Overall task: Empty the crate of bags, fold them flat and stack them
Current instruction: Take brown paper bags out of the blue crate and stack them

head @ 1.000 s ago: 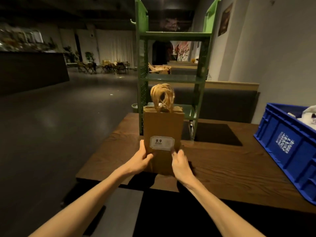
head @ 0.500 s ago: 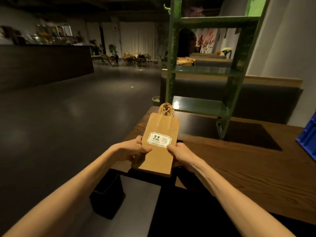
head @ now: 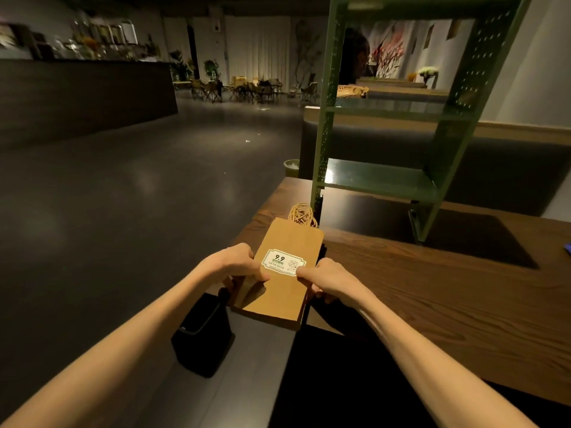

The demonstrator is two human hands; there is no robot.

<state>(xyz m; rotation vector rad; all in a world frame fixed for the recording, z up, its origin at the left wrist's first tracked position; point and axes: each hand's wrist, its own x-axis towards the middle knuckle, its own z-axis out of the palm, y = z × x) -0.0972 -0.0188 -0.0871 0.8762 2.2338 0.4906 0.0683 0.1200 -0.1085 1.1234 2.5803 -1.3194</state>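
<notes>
Between my left hand (head: 239, 265) and right hand (head: 327, 281), both pinching it: paper bag (head: 282, 291), overhanging table (head: 432, 288); may slip floorward.

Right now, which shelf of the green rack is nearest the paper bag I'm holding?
The lowest shelf, just above the table; the middle shelf sits higher. The bag, pinched by left hand and right hand, lies just before it.
</notes>
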